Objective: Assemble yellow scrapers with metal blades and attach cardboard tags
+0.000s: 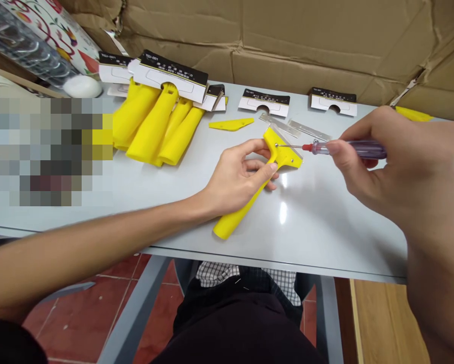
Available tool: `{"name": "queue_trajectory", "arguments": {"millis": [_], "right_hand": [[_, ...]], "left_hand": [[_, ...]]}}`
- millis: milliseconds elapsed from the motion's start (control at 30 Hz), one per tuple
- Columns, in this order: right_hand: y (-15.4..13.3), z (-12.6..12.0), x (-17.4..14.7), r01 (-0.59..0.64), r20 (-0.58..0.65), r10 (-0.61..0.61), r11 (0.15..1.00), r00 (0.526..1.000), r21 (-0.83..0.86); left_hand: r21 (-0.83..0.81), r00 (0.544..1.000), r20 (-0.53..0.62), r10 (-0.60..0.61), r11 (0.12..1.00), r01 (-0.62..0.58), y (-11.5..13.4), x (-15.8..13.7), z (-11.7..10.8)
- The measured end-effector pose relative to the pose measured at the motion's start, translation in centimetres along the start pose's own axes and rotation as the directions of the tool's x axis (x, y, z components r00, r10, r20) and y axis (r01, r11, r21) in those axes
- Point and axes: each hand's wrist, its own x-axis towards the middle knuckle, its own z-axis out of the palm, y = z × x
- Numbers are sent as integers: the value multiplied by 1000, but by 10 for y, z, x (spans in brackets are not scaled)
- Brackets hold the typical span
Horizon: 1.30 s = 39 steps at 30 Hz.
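My left hand (238,177) is closed around the neck of a yellow scraper (242,210), whose handle slants down toward the table's front edge. Two screws show on the scraper's wide head, and a thin blade edge lies along its far side. In my right hand (397,162) is a screwdriver (348,148) with a clear purplish handle and a red collar. Its tip touches the left screw (276,145). Just beyond the scraper head lie flat metal blades (309,130). A loose yellow clamp piece (231,124) rests to their left.
Several yellow scrapers with black-and-white cards (171,76) are piled at the back left. Two loose cards (264,102) lie along the back, before a cardboard wall (287,40). A plastic bottle (30,45) stands at the far left. Another yellow part (414,114) lies behind my right hand.
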Motion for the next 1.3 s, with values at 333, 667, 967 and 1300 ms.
{"name": "queue_trajectory", "arguments": {"millis": [333,667,967,1300], "right_hand": [[-5,-7,-2,-88,128,72,989,989,120],[5,2,1,-1,57,1,1000,998,-8],[-5,-6,4,-6,119,-16,984,993,180],[1,4,0,38,14,-38,999,999,23]], "left_hand": [[39,1000,-15,-8,999,9,-2,-1,0],[33,1000,-17,-5,999,5,-1,-1,0],[14,1000,-7,1,1000,-1,-3,0,1],[14,1000,0,3,1000,-3,-2,0,1]]}}
